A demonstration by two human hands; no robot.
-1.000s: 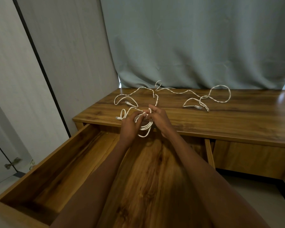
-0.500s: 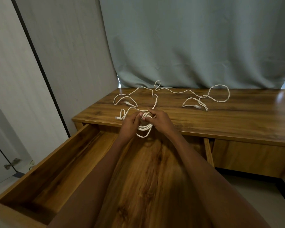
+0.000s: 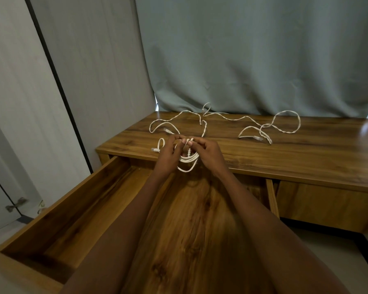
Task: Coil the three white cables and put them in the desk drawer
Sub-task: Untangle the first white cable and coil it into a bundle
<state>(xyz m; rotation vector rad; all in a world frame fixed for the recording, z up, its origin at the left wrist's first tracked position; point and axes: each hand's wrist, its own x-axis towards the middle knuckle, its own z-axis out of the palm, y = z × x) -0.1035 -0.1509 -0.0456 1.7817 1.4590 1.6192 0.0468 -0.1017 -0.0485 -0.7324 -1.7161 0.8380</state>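
Note:
A white cable coil (image 3: 188, 161) of several loops hangs between my hands over the desk's front edge. My left hand (image 3: 168, 155) grips its left side and my right hand (image 3: 208, 153) pinches the cable at the top. A short tail with a plug (image 3: 155, 149) lies on the desk to the left. A second white cable (image 3: 179, 118) sprawls loose behind my hands. A third white cable (image 3: 270, 127) lies in loops at the back right. The wooden drawer (image 3: 89, 200) is pulled out wide below my arms.
The wooden desk top (image 3: 306, 149) runs right, backed by a grey-green curtain (image 3: 253, 56). A grey wall panel and a door stand to the left. A closed drawer front (image 3: 327, 204) sits right of the pulled-out one.
My fingers have shifted upward on the coil and spread a little. The loops hang much as before. The two loose cables on the desk have not moved.

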